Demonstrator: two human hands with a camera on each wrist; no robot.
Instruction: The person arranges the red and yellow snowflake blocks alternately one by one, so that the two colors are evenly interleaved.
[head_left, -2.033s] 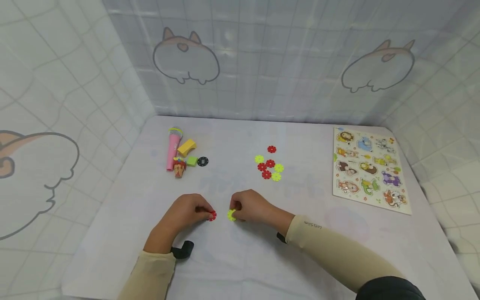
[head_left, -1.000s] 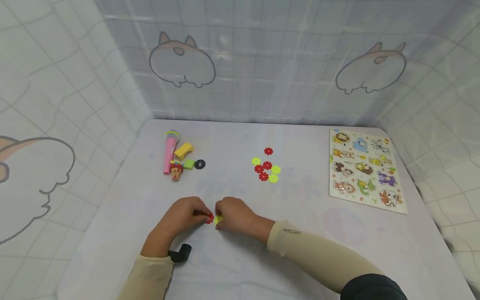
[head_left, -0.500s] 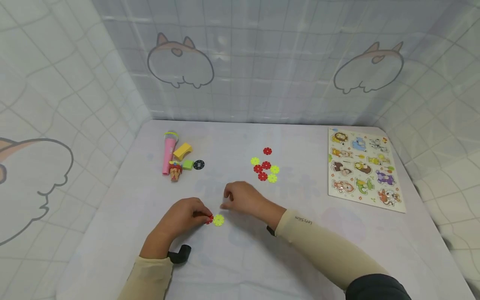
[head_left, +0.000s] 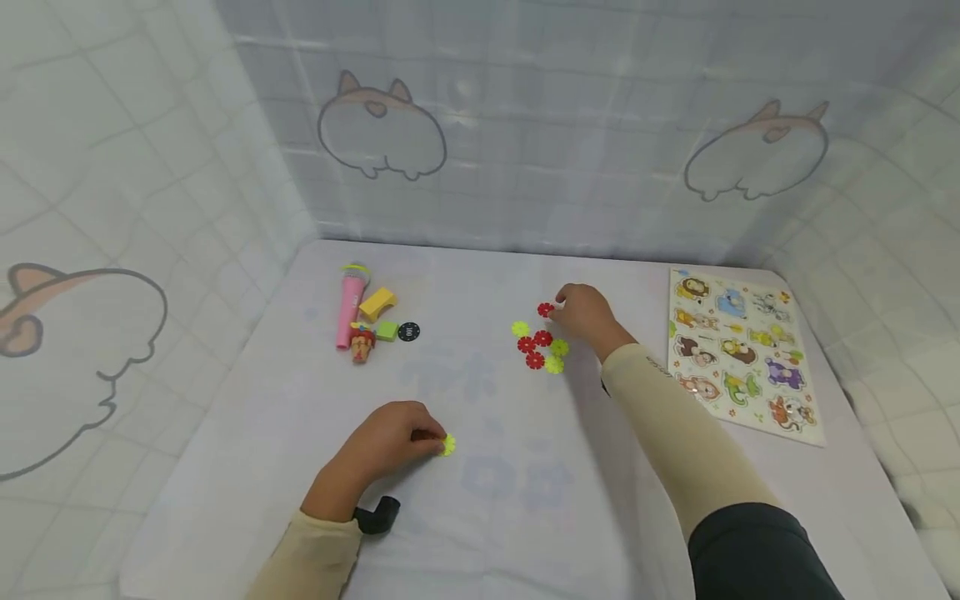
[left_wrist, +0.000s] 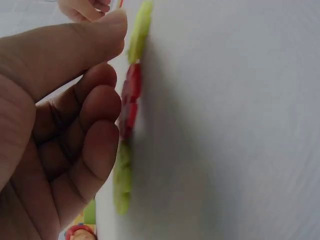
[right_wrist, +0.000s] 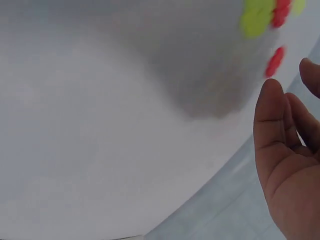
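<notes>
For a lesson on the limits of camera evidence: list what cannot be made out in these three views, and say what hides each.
- Head view: the red disc under the left hand is hidden by its fingers; only the yellow disc shows.
- Head view: whether the right hand touches the far red disc; too small.
- Puzzle board: animals too small.
- Left wrist view: discs blurred.

Head view overhead; wrist views close, table-level.

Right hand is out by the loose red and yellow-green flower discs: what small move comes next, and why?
Probably close the right hand on the red disc at its fingertips. That disc lies apart from the disc cluster, and the fingers look open in the wrist view, while the left hand holds the joined discs.
</notes>
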